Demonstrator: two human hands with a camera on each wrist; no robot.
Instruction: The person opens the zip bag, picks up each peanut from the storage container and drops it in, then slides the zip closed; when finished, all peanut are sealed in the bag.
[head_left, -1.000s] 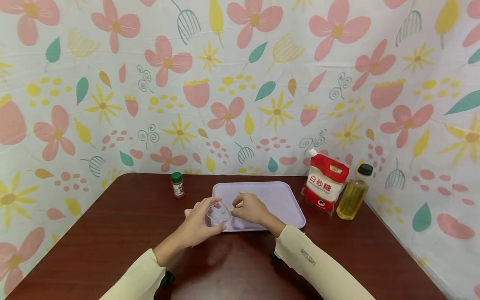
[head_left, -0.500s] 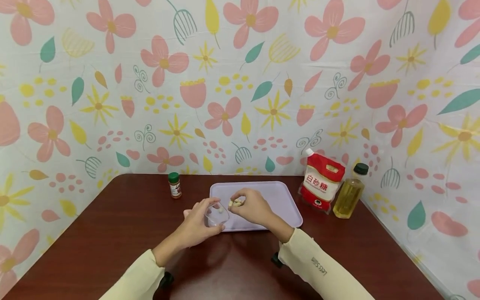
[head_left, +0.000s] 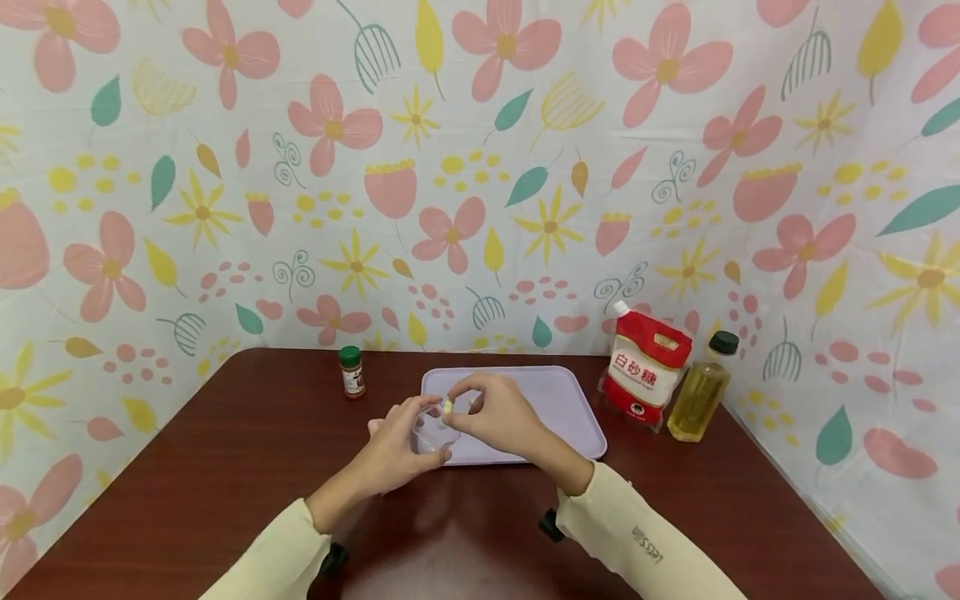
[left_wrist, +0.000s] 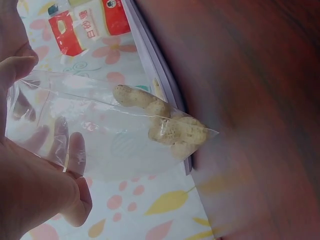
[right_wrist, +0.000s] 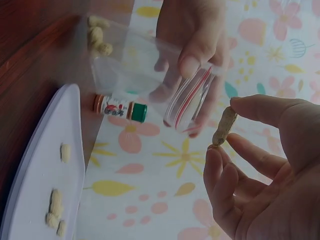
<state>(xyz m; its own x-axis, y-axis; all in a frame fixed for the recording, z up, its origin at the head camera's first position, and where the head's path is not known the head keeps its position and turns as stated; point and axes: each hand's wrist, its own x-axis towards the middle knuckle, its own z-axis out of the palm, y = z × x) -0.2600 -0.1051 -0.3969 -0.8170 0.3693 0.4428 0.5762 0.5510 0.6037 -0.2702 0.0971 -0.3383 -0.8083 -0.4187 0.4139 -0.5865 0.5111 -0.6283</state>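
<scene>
A clear zip bag (right_wrist: 130, 55), its mouth spread apart, hangs from my left hand (head_left: 396, 450), whose thumb and fingers hold it near the red-lined opening. Several peanuts (left_wrist: 162, 122) lie in its bottom corner. My right hand (head_left: 504, 418) pinches one peanut (right_wrist: 225, 126) between thumb and fingertips, just beside the bag's mouth. Beneath and behind the hands lies the lilac tray (head_left: 555, 408), where the right wrist view shows several more peanuts (right_wrist: 56, 202).
A small green-capped spice jar (head_left: 352, 372) stands left of the tray. To the tray's right are a red and white sugar bag (head_left: 647, 367) and an oil bottle (head_left: 699, 396) with a dark cap. A flowered cloth hangs behind the brown table (head_left: 225, 467).
My right hand has moved left and up to the bag's mouth; earlier it was farther right with peanuts in its fingers. The left hand has stayed nearly still.
</scene>
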